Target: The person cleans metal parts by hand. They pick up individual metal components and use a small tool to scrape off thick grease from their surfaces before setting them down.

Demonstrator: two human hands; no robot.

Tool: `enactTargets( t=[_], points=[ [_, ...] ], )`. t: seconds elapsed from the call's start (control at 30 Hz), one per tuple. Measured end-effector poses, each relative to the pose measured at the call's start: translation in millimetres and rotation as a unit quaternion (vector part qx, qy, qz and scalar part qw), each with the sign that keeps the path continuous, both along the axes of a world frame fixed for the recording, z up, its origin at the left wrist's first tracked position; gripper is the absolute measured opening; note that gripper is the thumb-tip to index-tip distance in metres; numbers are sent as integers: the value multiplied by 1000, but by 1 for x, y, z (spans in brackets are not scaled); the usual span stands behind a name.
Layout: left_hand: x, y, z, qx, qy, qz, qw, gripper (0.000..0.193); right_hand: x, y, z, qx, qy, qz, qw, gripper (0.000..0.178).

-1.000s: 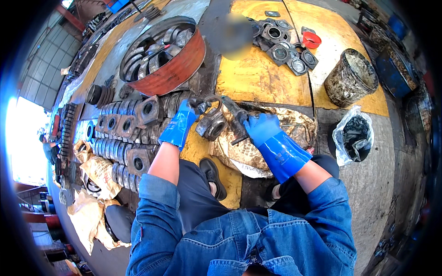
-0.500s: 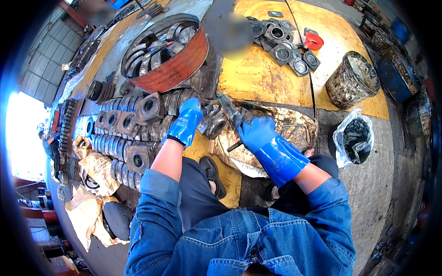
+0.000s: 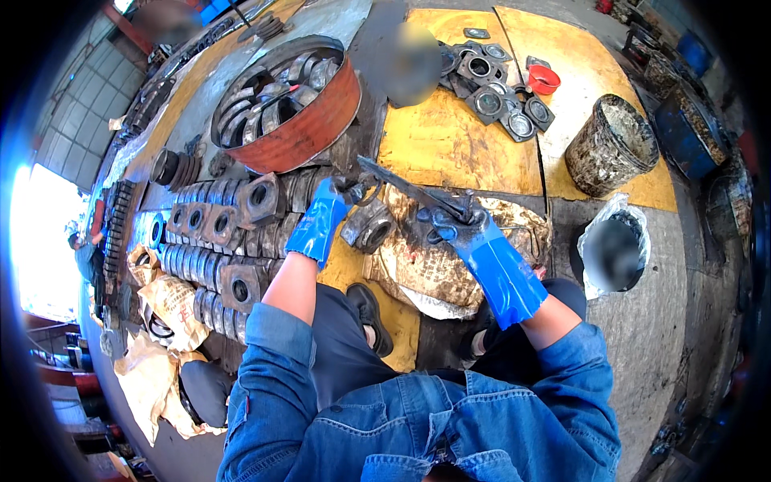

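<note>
Where the left hand (image 3: 325, 217) works: centre of the frame, fingers curled on a dark ring (image 3: 373, 193).
Right hand (image 3: 462, 230): right of centre, closed around a long dark metal tool (image 3: 409, 188) slanting toward upper left.
Stained sack (image 3: 426, 281): lower centre, partly hidden by the right hand.
Metal block (image 3: 368, 227): centre, by the sack's left edge.
Ring rows (image 3: 193, 261): left of centre, crowding the left hand.
Red hoop (image 3: 301, 128): upper left, ring-filled.
Dark plates (image 3: 487, 102), red bowl (image 3: 544, 79): upper right.
Grimy bucket (image 3: 594, 157), bag-lined bin (image 3: 597, 287): right side.
</note>
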State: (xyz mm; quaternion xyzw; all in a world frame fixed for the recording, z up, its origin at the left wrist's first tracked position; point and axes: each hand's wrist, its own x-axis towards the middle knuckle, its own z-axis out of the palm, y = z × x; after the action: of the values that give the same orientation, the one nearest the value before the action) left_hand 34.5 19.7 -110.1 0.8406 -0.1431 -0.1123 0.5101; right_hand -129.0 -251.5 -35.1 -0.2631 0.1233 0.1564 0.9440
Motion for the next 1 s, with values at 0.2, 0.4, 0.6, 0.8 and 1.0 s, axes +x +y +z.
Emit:
enactTargets(
  t=[0.2,0.4,0.6,0.8,1.0],
  points=[
    [-9,-20,28,-64,81,10,995,18,-4,-2,-2,7,43,-14,999,37],
    [-14,-21,33,-163,42,6,986,24,-2,-3,12,-66,-1,-34,997,38],
    [-22,-26,49,-139,17,-20,990,28,2,-2,20,-152,-15,-90,984,36],
    [-28,-31,67,-175,-16,-3,984,26,-5,-21,42,-362,-43,-28,931,38],
    [-29,-39,79,-221,51,5,974,21,-12,-60,54,-380,-64,-73,920,38]
  ],
)
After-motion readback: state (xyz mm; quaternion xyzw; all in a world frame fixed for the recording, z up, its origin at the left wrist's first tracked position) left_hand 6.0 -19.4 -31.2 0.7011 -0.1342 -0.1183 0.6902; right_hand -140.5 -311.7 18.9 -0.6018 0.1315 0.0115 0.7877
